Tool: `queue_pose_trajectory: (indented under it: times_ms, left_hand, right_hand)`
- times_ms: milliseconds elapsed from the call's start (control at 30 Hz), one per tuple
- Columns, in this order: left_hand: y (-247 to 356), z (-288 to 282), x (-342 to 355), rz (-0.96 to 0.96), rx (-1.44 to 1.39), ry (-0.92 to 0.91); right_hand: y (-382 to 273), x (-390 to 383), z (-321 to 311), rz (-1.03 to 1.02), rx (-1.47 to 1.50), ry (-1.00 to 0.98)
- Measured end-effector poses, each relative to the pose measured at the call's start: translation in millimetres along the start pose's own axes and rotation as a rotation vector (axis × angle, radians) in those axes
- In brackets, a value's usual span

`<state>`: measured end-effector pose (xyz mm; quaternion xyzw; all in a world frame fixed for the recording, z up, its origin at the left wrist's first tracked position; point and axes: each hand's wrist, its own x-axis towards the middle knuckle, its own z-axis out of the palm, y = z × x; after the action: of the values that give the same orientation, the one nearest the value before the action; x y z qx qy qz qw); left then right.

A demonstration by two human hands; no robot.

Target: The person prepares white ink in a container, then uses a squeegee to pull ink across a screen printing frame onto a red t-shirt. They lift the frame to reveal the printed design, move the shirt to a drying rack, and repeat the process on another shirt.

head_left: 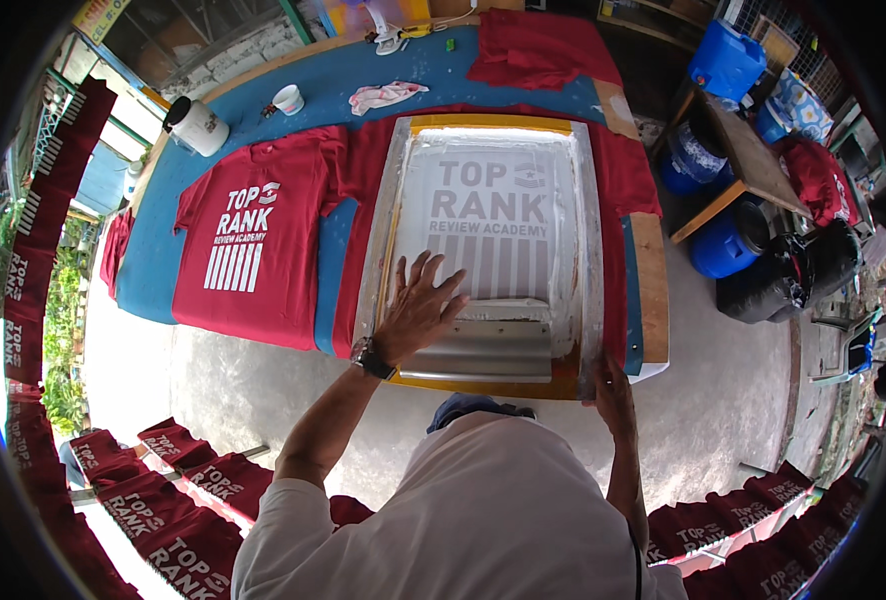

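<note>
A screen printing frame (589,230) with pale mesh and a lettered stencil lies flat over a maroon T-shirt (623,175), whose sleeves and sides show around it. My left hand (420,308) is spread, palm down, at the frame's left side, with its fingers reaching over the mesh. A squeegee with a broad metal handle (483,352) rests at the frame's near end, beside that hand. At the frame's near right corner, my right hand (613,400) closes around the edge; some of its fingers are hidden. Left of the frame, another maroon T-shirt (251,235) lies flat with a white print.
The blue-topped table (363,125) carries a white jug (197,126), a small cup (288,99), a stained rag (387,96) and folded maroon cloth (543,48). Blue drums (725,240) and a wooden bench (748,160) stand at right. Printed shirts (168,515) hang on racks behind me.
</note>
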<state>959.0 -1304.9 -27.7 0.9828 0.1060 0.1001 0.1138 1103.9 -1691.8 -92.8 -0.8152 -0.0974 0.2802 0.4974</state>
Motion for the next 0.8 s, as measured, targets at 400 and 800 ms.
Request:
queue_pose_trajectory:
  times_ms: [400,800]
  left_hand:
    - [-3,62,33,0.138,0.043,0.016]
    - [6,33,39,0.080,-0.078,-0.022]
  right_hand:
    - [0,1,0,-0.084,-0.053,0.012]
    - [13,7,-1,-0.090,-0.147,-0.016]
